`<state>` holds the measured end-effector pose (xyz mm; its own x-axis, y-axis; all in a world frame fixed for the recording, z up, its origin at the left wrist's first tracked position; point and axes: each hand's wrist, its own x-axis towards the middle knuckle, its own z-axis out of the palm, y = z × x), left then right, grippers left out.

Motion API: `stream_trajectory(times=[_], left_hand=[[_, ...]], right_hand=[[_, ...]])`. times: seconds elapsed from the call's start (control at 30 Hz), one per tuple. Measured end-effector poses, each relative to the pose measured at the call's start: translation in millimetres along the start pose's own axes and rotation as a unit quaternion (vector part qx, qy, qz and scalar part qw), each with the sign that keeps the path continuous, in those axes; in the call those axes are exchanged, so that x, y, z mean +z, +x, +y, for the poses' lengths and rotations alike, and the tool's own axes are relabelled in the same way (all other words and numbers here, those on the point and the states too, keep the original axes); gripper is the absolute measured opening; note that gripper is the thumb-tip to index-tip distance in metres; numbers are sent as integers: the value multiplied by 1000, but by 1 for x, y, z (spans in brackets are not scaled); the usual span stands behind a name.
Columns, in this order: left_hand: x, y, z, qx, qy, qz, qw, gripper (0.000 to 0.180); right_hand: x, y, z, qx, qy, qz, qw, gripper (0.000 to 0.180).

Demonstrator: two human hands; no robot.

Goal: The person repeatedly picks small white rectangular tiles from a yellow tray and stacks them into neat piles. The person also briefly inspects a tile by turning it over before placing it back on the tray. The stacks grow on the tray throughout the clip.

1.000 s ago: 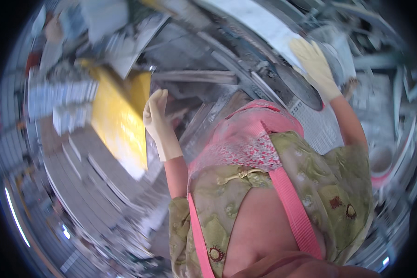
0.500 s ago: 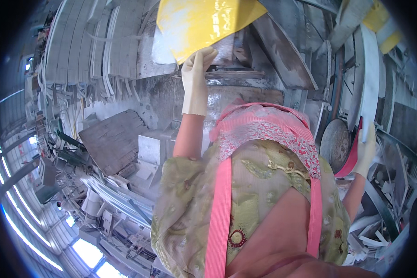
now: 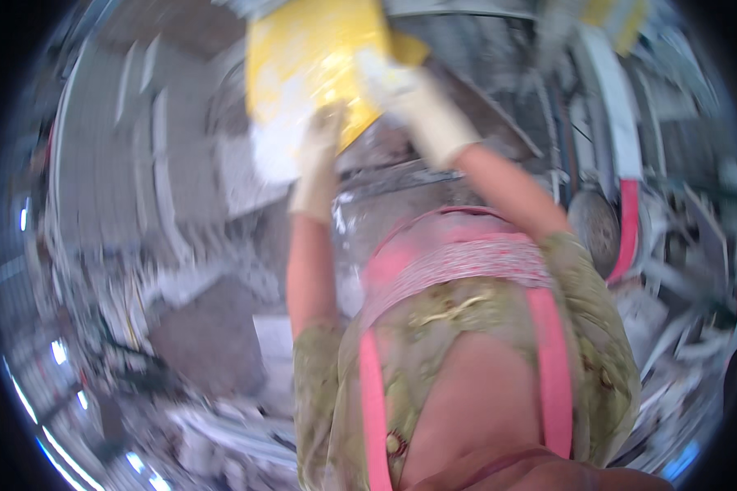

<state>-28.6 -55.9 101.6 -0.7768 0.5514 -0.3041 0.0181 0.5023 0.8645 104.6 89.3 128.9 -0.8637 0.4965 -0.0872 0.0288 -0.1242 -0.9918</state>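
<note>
Yellow plastic, a big sack (image 3: pixel 319 65) with a white patch at its lower left, is held overhead in the head view. The gloved left hand (image 3: pixel 323 143) grips its bottom edge; the gloved right hand (image 3: pixel 401 90) presses its right side, fingers curled on it. I reckon the slick sack could slip through the gloves.

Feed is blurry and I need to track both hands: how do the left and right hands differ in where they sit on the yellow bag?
The left hand is at the yellow bag's lower white edge; the right hand sits higher, on its right side. The left forearm rises nearly straight; the right forearm slants in from the right. Both wear pale gloves and touch the bag.
</note>
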Motion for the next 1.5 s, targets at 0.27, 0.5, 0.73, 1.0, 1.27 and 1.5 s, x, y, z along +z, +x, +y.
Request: stream_trajectory(times=[0.27,0.5,0.73,1.0,1.27,1.5], left_hand=[[18,19,-11,-56,-290,43,954,55],[30,13,-2,-67,-245,57,965,50],[49,23,8,-73,-177,118,974,47],[52,26,9,-54,-108,146,982,53],[40,32,-3,-55,-103,123,985,57],[26,36,-4,5,39,26,999,56]], right_hand=[[-7,-3,19,-262,-425,-117,859,56],[-312,-151,25,-84,-481,262,832,47],[-403,-272,56,103,-763,157,619,86],[-421,-245,71,-9,-751,250,611,63],[-434,-199,51,-36,-751,160,639,71],[-440,-166,67,13,-800,182,571,79]])
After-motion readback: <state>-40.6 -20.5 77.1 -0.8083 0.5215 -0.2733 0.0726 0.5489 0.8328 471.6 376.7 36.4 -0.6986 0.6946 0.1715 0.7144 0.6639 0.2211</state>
